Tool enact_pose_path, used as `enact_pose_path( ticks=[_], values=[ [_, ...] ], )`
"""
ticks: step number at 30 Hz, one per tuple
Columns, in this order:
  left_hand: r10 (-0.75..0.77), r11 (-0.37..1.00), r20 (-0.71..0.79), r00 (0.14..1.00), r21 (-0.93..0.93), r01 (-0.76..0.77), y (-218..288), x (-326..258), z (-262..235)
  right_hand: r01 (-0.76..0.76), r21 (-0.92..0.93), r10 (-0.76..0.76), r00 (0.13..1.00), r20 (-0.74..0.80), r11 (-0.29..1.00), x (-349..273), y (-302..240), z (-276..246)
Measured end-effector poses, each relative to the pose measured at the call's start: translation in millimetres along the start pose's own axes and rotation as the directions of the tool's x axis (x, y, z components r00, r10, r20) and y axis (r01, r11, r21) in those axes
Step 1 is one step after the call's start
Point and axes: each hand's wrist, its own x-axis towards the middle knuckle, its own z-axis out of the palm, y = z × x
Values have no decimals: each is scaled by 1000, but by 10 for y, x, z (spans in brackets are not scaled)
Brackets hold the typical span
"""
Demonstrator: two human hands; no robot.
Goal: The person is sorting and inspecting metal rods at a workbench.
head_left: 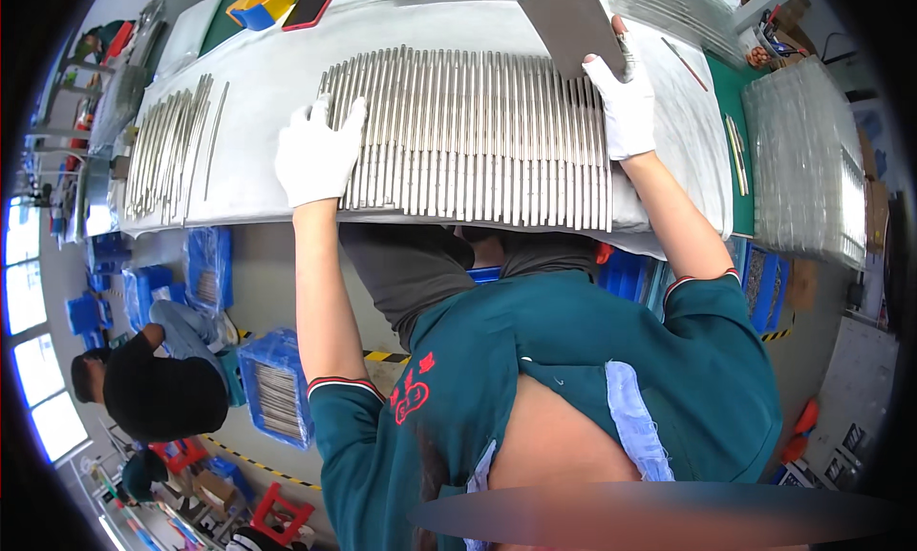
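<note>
A long row of slim silvery metal rods (478,131) lies side by side on the white cloth (253,102) over the table. My left hand (320,152), in a white glove, rests at the row's left end, with its fingers apart and touching the outer rods. At the upper right, my right hand (628,107) grips the lower right corner of a flat grey-brown rectangular sheet (573,26). Its glove leaves the thumb tip and a fingertip bare. The sheet is tilted and overlaps the far ends of some rods.
A looser group of rods (170,155) lies at the left. Yellow and blue tape rolls (263,5) and a red-edged dark flat object (313,1) sit at the far edge. Wrapped clear trays (807,155) stand right. Behind the left side, a person (162,389) sits near a blue crate (277,384).
</note>
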Motion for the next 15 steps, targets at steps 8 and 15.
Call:
enact_pose_path(
  ticks=[8, 15],
  values=[
    [-3, 999, -9, 1000, 51, 3, 97, -74, -49, 53, -25, -54, 998, -20, 998, 12, -10, -21],
    [517, 789, -42, 855, -364, -495, 460, -696, -372, 66, -14, -67, 987, -147, 998, 112, 35, -147]
  ],
)
